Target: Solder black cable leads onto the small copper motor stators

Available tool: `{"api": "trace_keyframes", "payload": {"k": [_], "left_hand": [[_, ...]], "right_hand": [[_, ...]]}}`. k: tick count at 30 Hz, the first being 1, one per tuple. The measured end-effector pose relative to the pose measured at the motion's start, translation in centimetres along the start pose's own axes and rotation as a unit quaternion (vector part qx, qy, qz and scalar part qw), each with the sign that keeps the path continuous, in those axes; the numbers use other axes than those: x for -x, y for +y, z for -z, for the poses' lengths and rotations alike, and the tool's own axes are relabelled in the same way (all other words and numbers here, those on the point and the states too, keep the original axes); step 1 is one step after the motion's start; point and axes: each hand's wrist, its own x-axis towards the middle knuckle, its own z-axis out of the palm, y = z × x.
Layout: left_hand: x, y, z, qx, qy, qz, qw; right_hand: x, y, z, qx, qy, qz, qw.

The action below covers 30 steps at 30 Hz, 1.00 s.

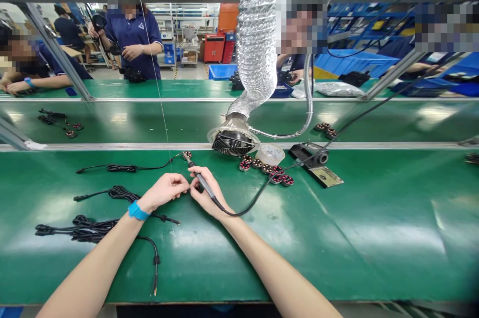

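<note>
My right hand (pixel 205 193) grips a soldering iron (pixel 204 184), its tip pointing up and away toward a small round motor coil (pixel 187 155) at the back of the bench. Thumb and fingers of my left hand (pixel 166 192) are pinched together, almost meeting the right fingertips; whatever lies between them is too small to make out. A thin wire (pixel 161 103) hangs from above and ends near the left hand. Behind that hand, a black cable (pixel 125 168) stretches to the coil. More bundled black cables (pixel 123 192) lie under and beside my left wrist.
A fume extractor fan (pixel 232 142) hangs from a silver duct (pixel 258 33). To its right are several motor coils (pixel 276 173), a tape roll (pixel 270 154) and a soldering iron stand (pixel 310 156). The iron's cord (pixel 258 195) arcs rightward. Co-workers (pixel 134 38) are across the bench.
</note>
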Motion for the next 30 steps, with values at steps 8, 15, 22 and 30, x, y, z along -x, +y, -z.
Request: {"api": "trace_keyframes", "payload": {"k": [8, 15, 22, 30], "left_hand": [[-0.3, -0.7, 0.5, 0.012, -0.011, 0.018, 1.000], [-0.8, -1.6, 1.5, 0.031, -0.026, 0.051, 0.998], [-0.7, -1.0, 1.1, 0.062, -0.017, 0.066, 0.996], [-1.2, -1.4, 0.7, 0.073, 0.049, 0.114, 0.990]], "right_hand": [[0.1, 0.2, 0.0, -0.012, 0.014, -0.022, 1.000], [0.7, 0.0, 0.2, 0.001, 0.015, -0.004, 1.000], [1.2, 1.3, -0.1, 0.071, 0.001, 0.038, 0.997], [1.1, 1.7, 0.1, 0.080, 0.007, 0.023, 0.996]]}}
